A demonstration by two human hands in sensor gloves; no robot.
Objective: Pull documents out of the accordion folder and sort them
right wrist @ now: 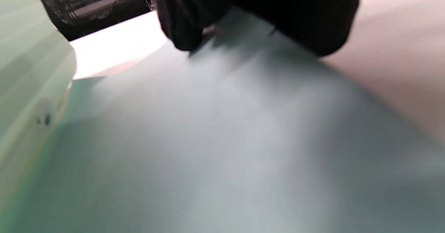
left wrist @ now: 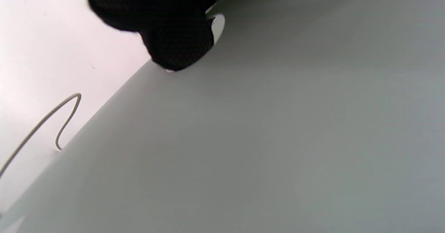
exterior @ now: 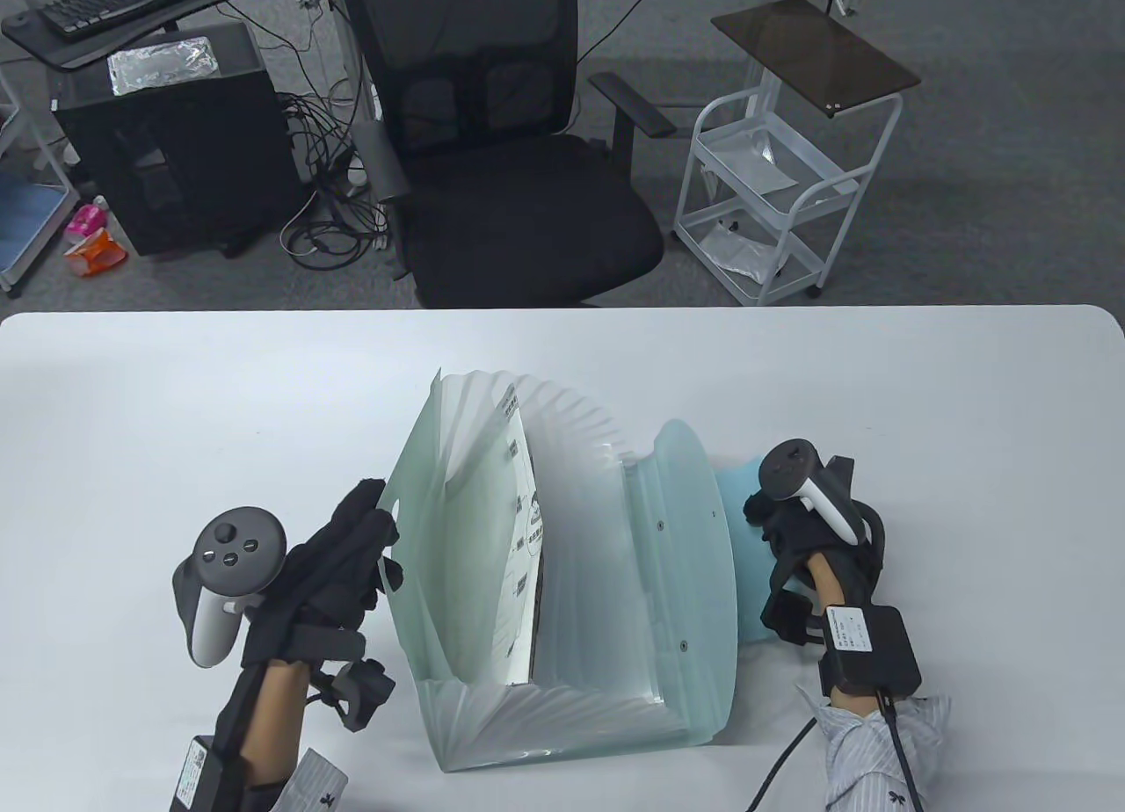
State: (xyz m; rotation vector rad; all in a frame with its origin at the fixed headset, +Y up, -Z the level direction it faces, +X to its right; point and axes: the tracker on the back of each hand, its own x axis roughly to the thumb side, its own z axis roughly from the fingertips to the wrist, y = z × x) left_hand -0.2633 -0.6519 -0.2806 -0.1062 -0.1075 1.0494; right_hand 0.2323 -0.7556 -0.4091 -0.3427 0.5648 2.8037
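Note:
A pale green translucent accordion folder [exterior: 615, 601] stands fanned open at the middle of the white table [exterior: 220, 390]. A printed document [exterior: 527, 540] stands in one of its pockets. My left hand [exterior: 356, 540] grips the folder's left front panel [left wrist: 278, 139] at its edge, by the small cut-out. My right hand [exterior: 778, 518] rests on the folder's blue-green flap [exterior: 747, 575], which lies on the table at the right; in the right wrist view its fingers [right wrist: 180, 21] press on the flap [right wrist: 226, 139]. The fingertips are partly hidden behind the folder.
A black office chair [exterior: 518, 170] and a white trolley [exterior: 782, 197] stand beyond the table's far edge. A thin grey elastic cord [left wrist: 52, 121] lies on the table left of the folder. Cables [exterior: 791, 750] run from my wrists off the near edge.

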